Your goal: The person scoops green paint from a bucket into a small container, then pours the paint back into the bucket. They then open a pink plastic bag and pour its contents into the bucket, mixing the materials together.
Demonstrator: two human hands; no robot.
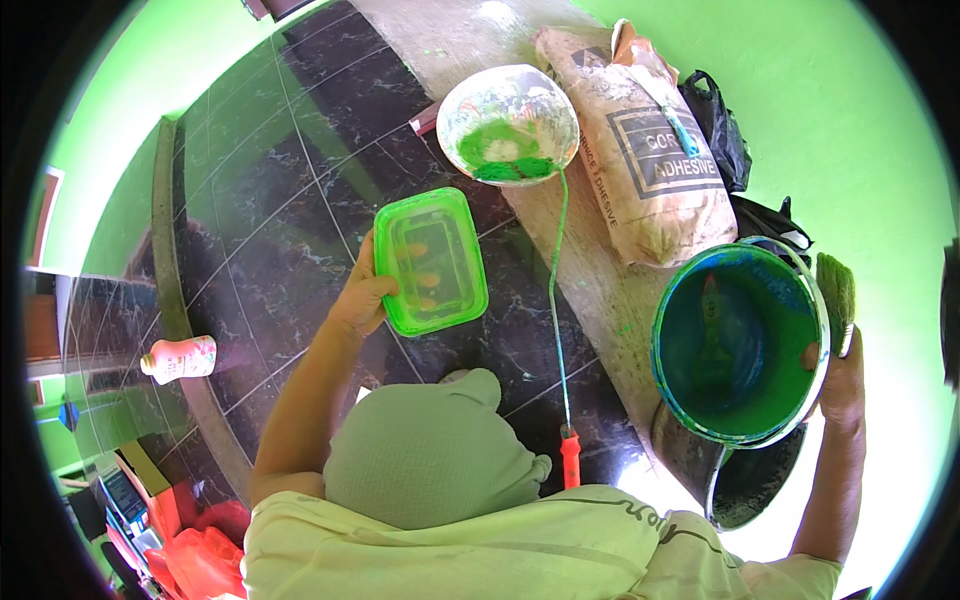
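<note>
My left hand (pixel 365 290) grips the left side of a bright green rectangular plastic container (pixel 432 262), some fingers showing through its bottom. On the right, my right hand (pixel 842 385) holds a paintbrush (pixel 836 292), bristles up, and its fingers curl over the rim of a paint-stained bucket (pixel 663 335). Inside the blue-green bucket, another brush (pixel 712 325) is dimly visible. A white bowl (pixel 478 100) smeared with green paint stands farther away. In it rests the green head of a paint roller (pixel 515 169), its long thin rod running down to a red handle (pixel 570 460).
A large paper adhesive sack (pixel 660 195) lies by the green wall, with black plastic bags (pixel 722 125) beside it. Below the bucket is a dark container (pixel 755 480). A pink-and-white bottle (pixel 180 359) and red plastic bags (pixel 200 560) are at left. Dark tiles (pixel 260 210) cover the floor.
</note>
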